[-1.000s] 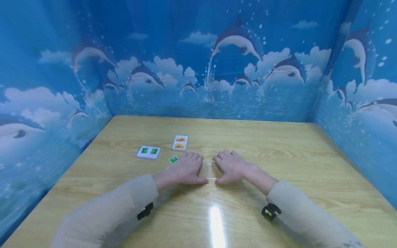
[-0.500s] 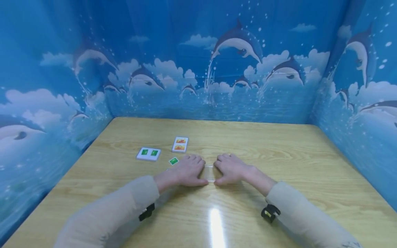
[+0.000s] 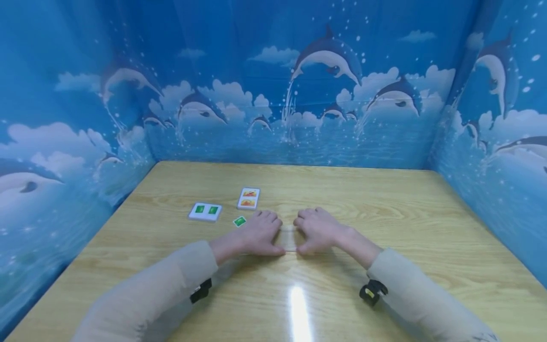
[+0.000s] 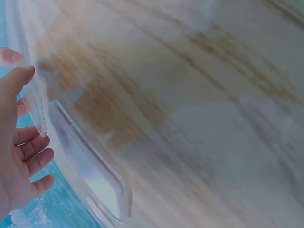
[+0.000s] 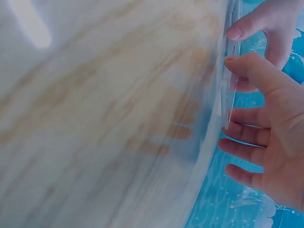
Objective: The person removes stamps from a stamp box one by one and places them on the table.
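In the head view a thin, flat, clear plate (image 3: 289, 239) spans the gap between both hands. My left hand (image 3: 259, 233) grips its left end between thumb and fingers. The right hand (image 3: 319, 230) holds the other end the same way. The wrist views show the clear plate (image 4: 35, 111) as a thin sheet with thumb on one side and fingers on the other, just off the tabletop. Beside the left hand lies a small green picture tile (image 3: 240, 221). Palms and fingers cover much of the plate in the head view.
Left of the hands lies a white card with two green pictures (image 3: 205, 212). Farther back is a white card with two orange pictures (image 3: 248, 198). The wooden table (image 3: 384, 204) meets dolphin-print curtains (image 3: 239, 128) at the back and sides.
Both hands stay almost in place, still gripping the clear plate. Its outline between them spans slightly more from front to back now. The cards and tile have not moved.
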The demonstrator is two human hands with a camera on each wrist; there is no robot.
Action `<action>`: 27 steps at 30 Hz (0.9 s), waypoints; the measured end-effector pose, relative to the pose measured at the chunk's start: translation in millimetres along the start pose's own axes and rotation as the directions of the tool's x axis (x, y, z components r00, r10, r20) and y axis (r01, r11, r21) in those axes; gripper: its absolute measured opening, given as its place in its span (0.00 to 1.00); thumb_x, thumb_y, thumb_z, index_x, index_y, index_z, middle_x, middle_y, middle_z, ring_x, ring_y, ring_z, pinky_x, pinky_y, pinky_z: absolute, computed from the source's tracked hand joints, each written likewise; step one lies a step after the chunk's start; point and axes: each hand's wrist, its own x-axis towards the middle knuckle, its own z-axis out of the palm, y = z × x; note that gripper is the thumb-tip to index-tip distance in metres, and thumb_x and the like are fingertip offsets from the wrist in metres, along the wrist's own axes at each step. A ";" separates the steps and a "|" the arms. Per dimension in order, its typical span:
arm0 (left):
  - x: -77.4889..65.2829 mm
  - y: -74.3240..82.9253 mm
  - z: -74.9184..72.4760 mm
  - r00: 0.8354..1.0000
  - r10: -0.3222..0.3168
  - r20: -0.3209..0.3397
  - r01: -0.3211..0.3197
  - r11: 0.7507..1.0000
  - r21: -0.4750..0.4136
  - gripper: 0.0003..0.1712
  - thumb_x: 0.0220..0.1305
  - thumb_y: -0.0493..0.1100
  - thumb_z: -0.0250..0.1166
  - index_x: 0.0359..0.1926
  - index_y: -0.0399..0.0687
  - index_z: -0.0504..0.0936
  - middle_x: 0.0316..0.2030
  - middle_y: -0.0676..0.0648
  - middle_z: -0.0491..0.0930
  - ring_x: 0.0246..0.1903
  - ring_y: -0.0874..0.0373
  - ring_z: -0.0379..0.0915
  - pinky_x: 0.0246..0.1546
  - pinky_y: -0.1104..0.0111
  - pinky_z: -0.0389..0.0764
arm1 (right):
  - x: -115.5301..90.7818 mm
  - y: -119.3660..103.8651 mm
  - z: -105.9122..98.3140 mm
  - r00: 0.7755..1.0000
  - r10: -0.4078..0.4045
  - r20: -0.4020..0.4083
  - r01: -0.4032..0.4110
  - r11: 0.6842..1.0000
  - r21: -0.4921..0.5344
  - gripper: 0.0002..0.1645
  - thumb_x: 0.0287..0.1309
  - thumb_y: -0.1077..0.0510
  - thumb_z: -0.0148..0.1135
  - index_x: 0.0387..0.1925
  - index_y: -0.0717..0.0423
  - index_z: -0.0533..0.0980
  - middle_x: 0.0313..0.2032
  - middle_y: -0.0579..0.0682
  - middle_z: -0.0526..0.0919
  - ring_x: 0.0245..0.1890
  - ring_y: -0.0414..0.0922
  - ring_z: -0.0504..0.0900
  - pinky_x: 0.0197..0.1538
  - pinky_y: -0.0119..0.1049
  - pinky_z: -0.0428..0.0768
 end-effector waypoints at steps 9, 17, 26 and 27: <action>-1.7 -5.4 -5.3 0.993 -0.018 -0.113 0.025 0.998 0.062 0.34 0.46 0.70 0.60 0.39 0.44 0.74 0.39 0.48 0.71 0.43 0.53 0.66 0.47 0.58 0.68 | 2.3 -0.6 -3.3 0.997 0.000 -0.072 -0.002 1.000 -0.022 0.41 0.42 0.35 0.65 0.52 0.59 0.73 0.46 0.52 0.74 0.47 0.48 0.71 0.50 0.48 0.70; -9.2 -9.8 -7.8 0.984 -0.044 -0.175 0.064 0.992 0.109 0.35 0.45 0.69 0.61 0.39 0.43 0.73 0.40 0.47 0.71 0.43 0.52 0.66 0.46 0.57 0.67 | 7.9 -7.7 -4.4 0.991 0.055 -0.121 -0.057 0.998 -0.015 0.42 0.41 0.35 0.66 0.52 0.60 0.71 0.45 0.52 0.73 0.48 0.49 0.70 0.51 0.47 0.69; -23.1 -18.0 -8.8 0.969 -0.083 -0.233 0.107 0.990 0.092 0.38 0.45 0.68 0.63 0.45 0.42 0.73 0.39 0.46 0.70 0.42 0.51 0.65 0.49 0.55 0.66 | 14.3 -19.8 -7.2 0.980 0.054 -0.190 -0.057 0.998 -0.012 0.41 0.41 0.38 0.68 0.52 0.60 0.71 0.43 0.51 0.72 0.47 0.49 0.69 0.48 0.44 0.69; -24.0 -18.7 -8.8 0.969 -0.083 -0.232 0.107 0.990 0.092 0.39 0.45 0.68 0.63 0.45 0.41 0.73 0.40 0.46 0.70 0.42 0.51 0.65 0.49 0.55 0.67 | 15.0 -20.8 -7.0 0.980 0.056 -0.194 -0.060 0.998 -0.014 0.41 0.41 0.38 0.69 0.52 0.59 0.71 0.42 0.51 0.72 0.46 0.49 0.69 0.48 0.44 0.69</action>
